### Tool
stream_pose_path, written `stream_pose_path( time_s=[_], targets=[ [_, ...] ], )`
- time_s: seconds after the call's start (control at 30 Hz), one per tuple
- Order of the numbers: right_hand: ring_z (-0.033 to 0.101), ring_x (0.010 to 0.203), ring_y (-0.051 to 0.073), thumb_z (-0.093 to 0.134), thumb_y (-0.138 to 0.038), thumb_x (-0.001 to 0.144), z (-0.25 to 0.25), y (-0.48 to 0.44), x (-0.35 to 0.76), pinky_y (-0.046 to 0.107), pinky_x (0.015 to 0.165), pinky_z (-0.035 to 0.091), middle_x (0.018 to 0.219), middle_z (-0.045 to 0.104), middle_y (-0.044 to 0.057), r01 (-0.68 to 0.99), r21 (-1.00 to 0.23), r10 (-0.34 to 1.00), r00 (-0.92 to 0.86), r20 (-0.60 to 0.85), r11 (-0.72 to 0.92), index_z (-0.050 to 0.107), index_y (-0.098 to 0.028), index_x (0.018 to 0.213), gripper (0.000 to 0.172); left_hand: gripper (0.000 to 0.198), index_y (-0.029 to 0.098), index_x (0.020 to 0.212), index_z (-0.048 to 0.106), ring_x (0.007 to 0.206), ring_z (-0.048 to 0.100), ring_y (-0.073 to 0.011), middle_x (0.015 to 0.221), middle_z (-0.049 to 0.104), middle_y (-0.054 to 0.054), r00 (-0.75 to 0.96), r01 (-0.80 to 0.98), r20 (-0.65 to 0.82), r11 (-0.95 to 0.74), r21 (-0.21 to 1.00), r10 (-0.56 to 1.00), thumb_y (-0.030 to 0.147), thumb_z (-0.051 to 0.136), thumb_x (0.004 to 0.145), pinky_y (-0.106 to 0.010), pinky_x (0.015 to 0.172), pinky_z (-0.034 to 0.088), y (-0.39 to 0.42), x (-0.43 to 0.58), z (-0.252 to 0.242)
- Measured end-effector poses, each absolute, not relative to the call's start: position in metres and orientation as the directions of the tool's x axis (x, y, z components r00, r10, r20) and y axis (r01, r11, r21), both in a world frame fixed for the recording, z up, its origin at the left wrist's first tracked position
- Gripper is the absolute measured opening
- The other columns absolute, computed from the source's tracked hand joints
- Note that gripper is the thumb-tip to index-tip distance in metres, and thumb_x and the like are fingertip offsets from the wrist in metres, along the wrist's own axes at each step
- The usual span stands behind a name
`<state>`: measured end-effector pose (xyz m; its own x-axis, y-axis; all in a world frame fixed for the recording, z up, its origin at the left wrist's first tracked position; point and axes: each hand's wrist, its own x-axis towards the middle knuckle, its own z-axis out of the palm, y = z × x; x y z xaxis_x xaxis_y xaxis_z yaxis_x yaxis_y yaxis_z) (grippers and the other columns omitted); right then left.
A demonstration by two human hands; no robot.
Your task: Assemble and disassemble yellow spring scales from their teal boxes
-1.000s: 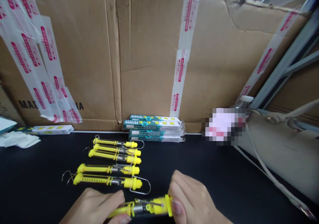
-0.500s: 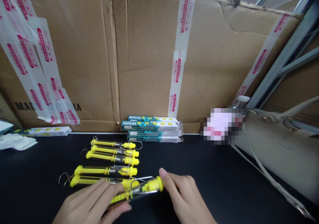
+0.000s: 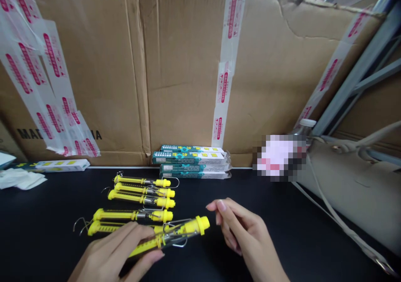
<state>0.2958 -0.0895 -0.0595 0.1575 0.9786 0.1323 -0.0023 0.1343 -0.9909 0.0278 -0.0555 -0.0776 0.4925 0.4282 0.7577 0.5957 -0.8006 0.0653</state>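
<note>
My left hand (image 3: 115,250) is wrapped around a yellow spring scale (image 3: 191,227) with a clear tube and a wire hook. Its yellow cap end points right and slightly up, toward my other hand. A short way right of that cap, my right hand (image 3: 241,236) is closed, thumb against the bent fingers, with nothing visible in it. Beyond the left hand, several more spring scales (image 3: 142,197) lie side by side on the black table, hooks to the left. The nearest of them is partly covered by my left hand.
A stack of slim green-and-white boxes (image 3: 191,158) lies against the large cardboard wall (image 3: 184,73). Another slim box (image 3: 62,165) and white tissue (image 3: 23,179) are at far left. A clear bottle (image 3: 305,127) and a beige bag (image 3: 360,190) with straps stand at right.
My right hand has come off the spring scale's cap and moved a little right. The cap now shows fully, and the wire hook below it has shifted. My left hand keeps its hold.
</note>
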Motion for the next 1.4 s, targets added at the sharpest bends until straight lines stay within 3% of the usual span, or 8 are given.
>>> stream_pose_path(
  time_s=[0.17,0.3,0.77,1.13,1.4],
  targets=[
    [0.038,0.046,0.006,0.068,-0.054,0.093,-0.055,-0.095,0.297,0.02,0.038,0.027,0.081,0.057,0.001,0.034,-0.981,0.975,0.105,0.194,0.192,0.082,-0.025,0.105,0.034,0.024,0.026,0.105,0.061,0.073,0.077,-0.0157,0.085,0.077,0.002,0.486,0.61,0.74,-0.787,0.094,0.465,0.048,0.052,0.104,-0.019,0.067,0.062,-0.056,0.027,-0.081],
    [0.039,0.046,0.005,0.067,-0.05,0.095,-0.056,-0.1,0.299,0.02,0.037,0.028,0.083,0.059,0.001,0.016,-0.982,0.98,0.064,0.191,0.19,0.081,-0.031,0.111,0.029,0.023,0.027,0.106,0.06,0.074,0.077,-0.0154,0.087,0.077,0.002,0.489,0.6,0.737,-0.793,0.103,0.466,0.048,0.05,0.105,-0.019,0.069,0.062,-0.057,0.027,-0.08],
    [0.035,0.044,0.003,0.063,-0.054,0.097,-0.056,-0.104,0.297,0.019,0.038,0.029,0.087,0.065,0.004,-0.077,-0.981,0.982,-0.047,0.185,0.181,0.08,-0.036,0.117,0.032,0.025,0.027,0.103,0.061,0.071,0.077,-0.0141,0.084,0.078,0.003,0.481,0.593,0.744,-0.797,0.114,0.464,0.05,0.052,0.104,-0.016,0.068,0.062,-0.058,0.03,-0.076],
    [0.036,0.041,0.003,0.063,-0.057,0.096,-0.053,-0.105,0.297,0.02,0.037,0.029,0.082,0.067,0.004,-0.022,-0.984,0.983,-0.058,0.176,0.175,0.083,-0.034,0.109,0.033,0.022,0.027,0.104,0.061,0.072,0.078,-0.0147,0.085,0.078,0.003,0.491,0.587,0.745,-0.803,0.1,0.452,0.048,0.053,0.104,-0.017,0.067,0.062,-0.058,0.031,-0.073],
    [0.035,0.043,0.005,0.055,-0.057,0.1,-0.058,-0.105,0.297,0.02,0.038,0.029,0.084,0.068,0.005,-0.066,-0.972,0.97,-0.083,0.229,0.224,0.08,-0.035,0.115,0.037,0.019,0.027,0.105,0.06,0.074,0.077,-0.0145,0.086,0.077,0.003,0.501,0.58,0.73,-0.807,0.115,0.465,0.045,0.054,0.104,-0.017,0.069,0.061,-0.058,0.03,-0.077]
  ],
)
